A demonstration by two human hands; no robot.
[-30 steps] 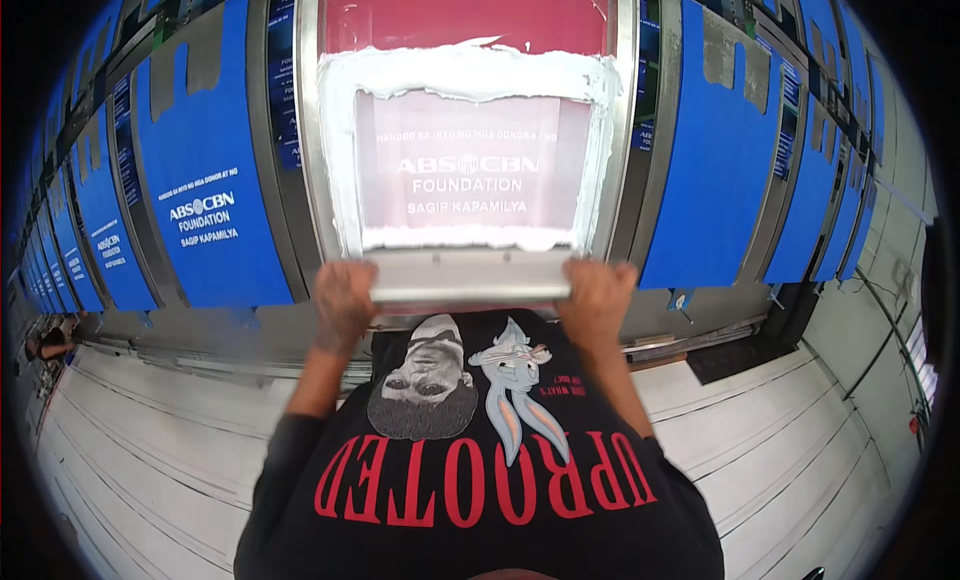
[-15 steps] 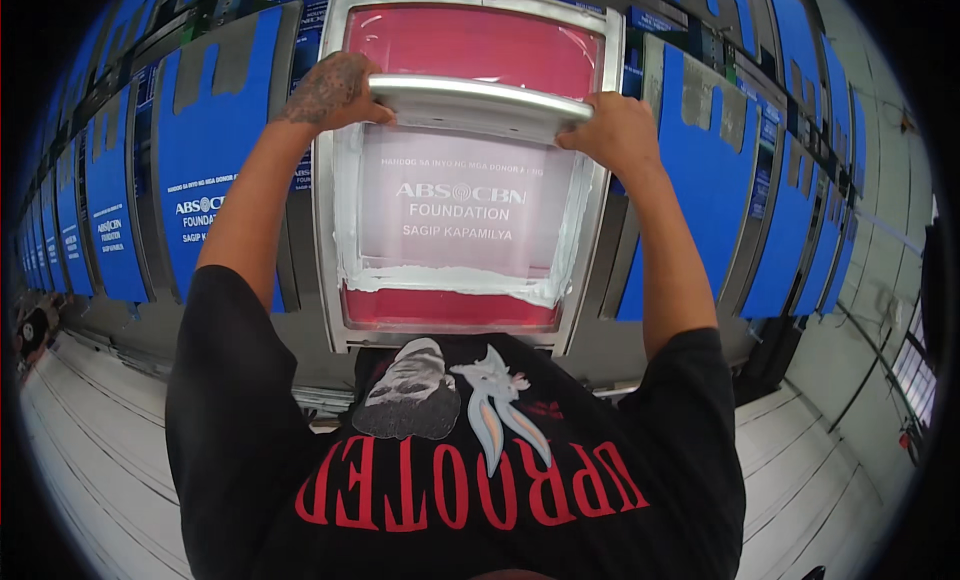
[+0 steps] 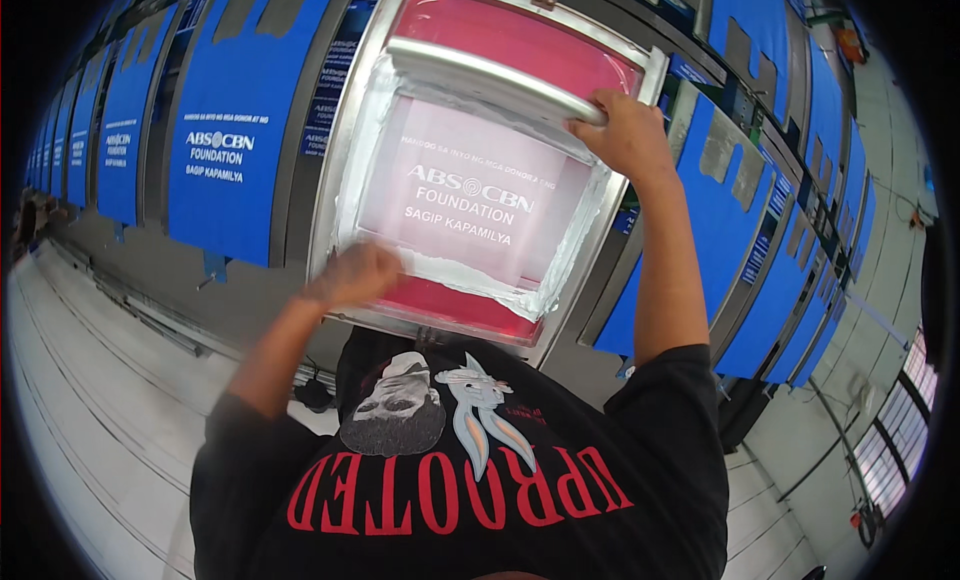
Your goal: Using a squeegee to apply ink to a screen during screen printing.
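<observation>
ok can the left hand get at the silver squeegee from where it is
Likely yes: the squeegee has its left end uncovered, and nothing visible stands between it and the left hand.

The right hand (image 3: 622, 135) grips, its arm (image 3: 668, 265) stretched forward, while the blurred left hand (image 3: 358, 275) is nearer the torso (image 3: 460, 480).

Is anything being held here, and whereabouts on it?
Yes: the right grip holds the silver squeegee bar by its right end. The left grip is blurred, away from the bar; whether it holds anything cannot be told.
</observation>
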